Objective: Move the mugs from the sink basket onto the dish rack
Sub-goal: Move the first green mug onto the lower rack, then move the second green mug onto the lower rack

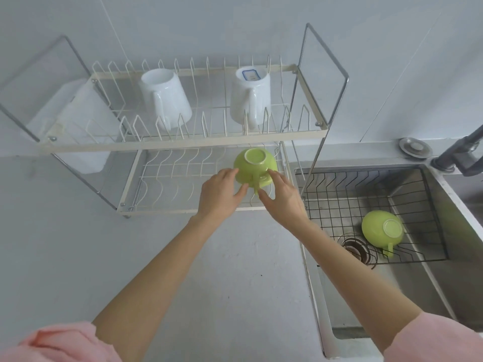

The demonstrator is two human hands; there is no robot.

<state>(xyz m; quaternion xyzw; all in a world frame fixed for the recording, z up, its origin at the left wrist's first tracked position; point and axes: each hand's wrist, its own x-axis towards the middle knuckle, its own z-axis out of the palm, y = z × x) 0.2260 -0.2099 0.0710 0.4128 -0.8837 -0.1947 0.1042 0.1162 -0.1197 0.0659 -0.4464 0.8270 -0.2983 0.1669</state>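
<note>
A green mug sits upside down on the lower tier of the white wire dish rack, handle pointing toward me. My left hand touches its left side and my right hand its right side, fingers spread around the mug. A second green mug lies upside down in the dark wire sink basket, near its front right. Two white mugs stand inverted on the rack's upper tier.
The steel sink holds the basket, with a drain beside the green mug. A dark faucet and a round metal cap are at the back right. A white container hangs at the rack's left end. Grey countertop lies below.
</note>
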